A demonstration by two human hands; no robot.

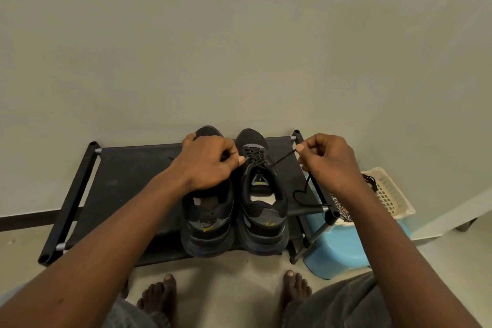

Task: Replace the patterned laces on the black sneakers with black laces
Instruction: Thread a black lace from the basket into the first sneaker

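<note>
I cannot see the top front of the left black cloth sneaker (207, 221) because the bare left hand (210, 165) covers it.

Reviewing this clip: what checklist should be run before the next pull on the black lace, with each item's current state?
1. The right hand pinches the black lace end: ok.
2. The left hand pinches the lace at the right sneaker, on its left side: ok.
3. Lace stretch to the right hand is taut: ok.
4. Right sneaker stands upright on the shoe rack: ok.
5. The left sneaker is laced: cannot tell, the left hand covers it.
</note>
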